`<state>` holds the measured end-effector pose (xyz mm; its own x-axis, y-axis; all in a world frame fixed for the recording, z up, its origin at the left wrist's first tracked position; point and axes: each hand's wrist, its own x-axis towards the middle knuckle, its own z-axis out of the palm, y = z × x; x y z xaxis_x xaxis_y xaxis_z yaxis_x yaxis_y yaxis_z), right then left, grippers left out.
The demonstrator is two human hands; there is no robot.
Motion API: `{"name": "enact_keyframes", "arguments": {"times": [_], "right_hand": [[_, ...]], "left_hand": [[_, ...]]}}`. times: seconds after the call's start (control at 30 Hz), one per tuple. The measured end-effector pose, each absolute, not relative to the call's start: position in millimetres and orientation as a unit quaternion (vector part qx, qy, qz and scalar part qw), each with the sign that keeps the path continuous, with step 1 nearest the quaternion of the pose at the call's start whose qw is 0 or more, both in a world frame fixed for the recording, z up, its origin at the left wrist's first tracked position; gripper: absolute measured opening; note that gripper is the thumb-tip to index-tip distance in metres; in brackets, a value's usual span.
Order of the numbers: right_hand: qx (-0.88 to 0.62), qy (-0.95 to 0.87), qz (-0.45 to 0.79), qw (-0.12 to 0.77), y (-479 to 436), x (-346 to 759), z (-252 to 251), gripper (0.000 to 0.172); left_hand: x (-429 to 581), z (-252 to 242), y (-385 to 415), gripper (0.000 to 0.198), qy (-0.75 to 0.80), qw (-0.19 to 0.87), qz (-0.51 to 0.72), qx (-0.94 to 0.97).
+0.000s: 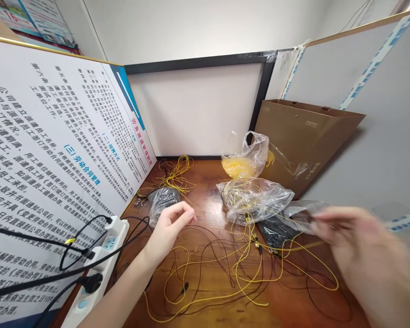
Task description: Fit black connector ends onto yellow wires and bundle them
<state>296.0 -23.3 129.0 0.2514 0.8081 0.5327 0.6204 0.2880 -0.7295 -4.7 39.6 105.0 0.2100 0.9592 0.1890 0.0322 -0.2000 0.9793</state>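
My left hand [171, 230] is raised over the table, thumb and forefinger pinched together; whatever they hold, if anything, is too small to make out. Thin dark wires [220, 248] run close to its fingertips. On the right, my right hand [362, 246] is blurred by motion, its fingers curled in beside the edge of a clear plastic bag [304, 214]. A blurred yellow wire [299, 248] leads toward this hand. Between the hands, loose yellow wires [208, 298] loop across the table, with a small black end piece [185, 287] among them.
Bundled yellow wires [177, 175] and a black bagged bundle [166, 200] lie at back left. Bagged pale wires [241, 193], black bagged pieces [278, 234] and a bag of yellow bits [241, 167] sit right of centre. A brown paper bag [304, 136] and power strip [104, 273] flank them.
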Motion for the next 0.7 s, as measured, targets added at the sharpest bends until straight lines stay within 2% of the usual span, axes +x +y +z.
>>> {"name": "enact_keyframes", "arguments": {"times": [0.1, 0.17, 0.2, 0.27, 0.3, 0.4, 0.5, 0.63, 0.7], "right_hand": [[-0.574, -0.666, 0.135, 0.457, -4.4, 267.7, 133.4, 0.054], [-0.587, -0.675, 0.219, 0.39, 14.6, 253.9, 133.9, 0.056], [-0.586, -0.666, 0.278, 0.369, 26.7, 248.2, 133.0, 0.055], [-0.545, -0.623, 0.424, 0.368, 55.9, 237.9, 130.7, 0.051], [-0.534, -0.613, 0.443, 0.377, 72.7, 232.6, 130.1, 0.047], [-0.519, -0.604, 0.434, 0.42, 127.8, 214.0, 132.6, 0.033], [-0.507, -0.619, 0.391, 0.456, 181.3, 190.4, 135.6, 0.019], [-0.512, -0.656, 0.364, 0.418, 230.4, 152.3, 115.8, 0.03], [-0.521, -0.675, 0.365, 0.374, 241.3, 133.3, 94.8, 0.033]], "left_hand": [[8.9, 118.7, 51.9, 0.022, 0.372, 0.524, 0.593, 0.486], [11.0, 129.1, 72.0, 0.022, 0.366, 0.565, 0.62, 0.402], [9.7, 133.9, 85.6, 0.02, 0.389, 0.554, 0.631, 0.378], [3.3, 141.7, 117.8, 0.018, 0.478, 0.45, 0.642, 0.396], [-1.3, 144.4, 134.9, 0.018, 0.501, 0.413, 0.649, 0.397], [-18.3, 147.5, 179.9, 0.015, 0.56, 0.318, 0.656, 0.393], [-34.8, 142.1, 205.0, 0.023, 0.619, 0.224, 0.621, 0.426], [-44.7, 118.4, 212.6, 0.019, 0.695, 0.166, 0.478, 0.511], [-44.7, 101.7, 212.2, 0.024, 0.729, 0.153, 0.392, 0.539]]}}
